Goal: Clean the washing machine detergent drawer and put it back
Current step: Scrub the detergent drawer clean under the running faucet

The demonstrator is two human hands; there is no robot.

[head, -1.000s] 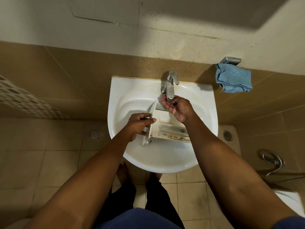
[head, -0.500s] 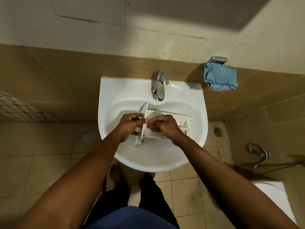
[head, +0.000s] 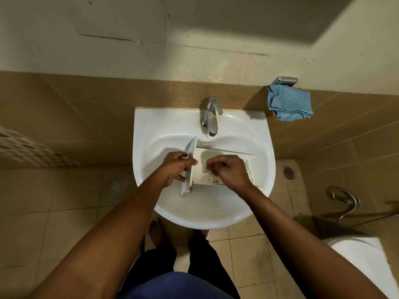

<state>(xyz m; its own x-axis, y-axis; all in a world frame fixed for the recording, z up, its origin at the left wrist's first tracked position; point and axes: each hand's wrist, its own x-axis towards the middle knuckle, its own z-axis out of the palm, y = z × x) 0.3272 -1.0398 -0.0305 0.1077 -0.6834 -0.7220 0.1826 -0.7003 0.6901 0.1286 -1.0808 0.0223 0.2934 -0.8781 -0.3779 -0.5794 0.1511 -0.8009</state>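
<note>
Our left hand (head: 176,168) gripping the drawer (head: 201,170) by its front panel, drawer tilted in the sink (head: 146,126) below the tap (head: 212,119), our right hand (head: 228,169) over its compartments, fingers curled, nothing visible in them.

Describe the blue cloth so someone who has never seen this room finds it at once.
Find the white sink on the tan tiled wall, then look right of its tap. A metal holder juts from the wall, and the cloth hangs from it: crumpled blue fabric, the only soft thing there.
</note>
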